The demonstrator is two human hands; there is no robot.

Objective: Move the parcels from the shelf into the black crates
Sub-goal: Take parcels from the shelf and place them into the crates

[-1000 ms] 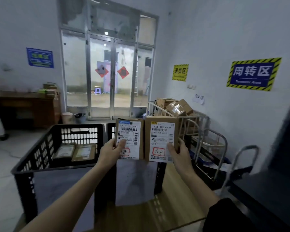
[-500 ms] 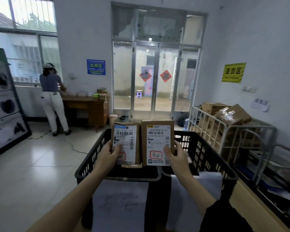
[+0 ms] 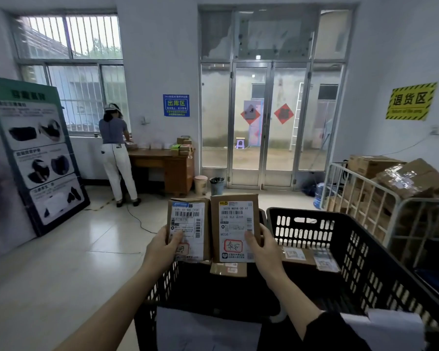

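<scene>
head view: left parcel [image 3: 188, 224] and right parcel [image 3: 235, 224] are brown, white-labelled, red-stamped, upright.

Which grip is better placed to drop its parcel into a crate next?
Right, probably. The right grip holds the right parcel over the open middle of the near crate, above a loose parcel inside; the left grip holds the left parcel by that crate's left wall, likely needing an inward shift.

Left parcel [image 3: 188, 224] in my left hand [image 3: 162, 250], right parcel [image 3: 235, 224] in my right hand [image 3: 266, 249], side by side above the left crate [image 3: 152, 300].
</scene>
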